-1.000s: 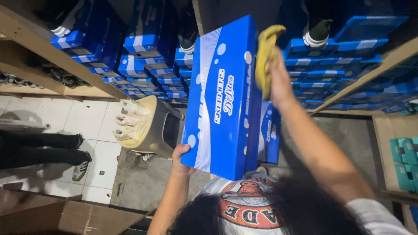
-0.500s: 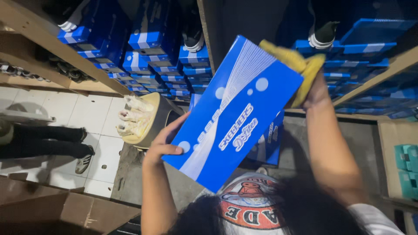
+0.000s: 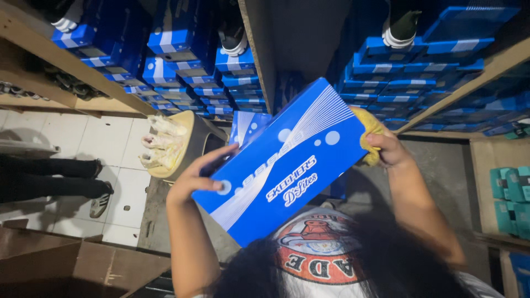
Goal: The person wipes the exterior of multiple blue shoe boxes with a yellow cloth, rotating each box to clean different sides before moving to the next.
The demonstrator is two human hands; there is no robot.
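A long blue shoe box (image 3: 281,165) with white stripes and dots is held tilted in front of me, its lid facing up. My left hand (image 3: 200,175) grips its near left end, fingers curled over the edge. My right hand (image 3: 389,148) is at the box's far right end, closed on a yellow cloth (image 3: 367,132) pressed against that end.
Wooden shelves (image 3: 72,74) on the left and right hold stacks of blue shoe boxes (image 3: 397,91). A stool (image 3: 185,146) with pale cloths on it stands on the floor to the left. Another person's dark-trousered legs (image 3: 49,179) stand at the far left. Teal boxes (image 3: 510,193) sit at right.
The box has swung from upright to tilted and nearly flat. My right hand with the cloth moved from the top edge to the box's right end.
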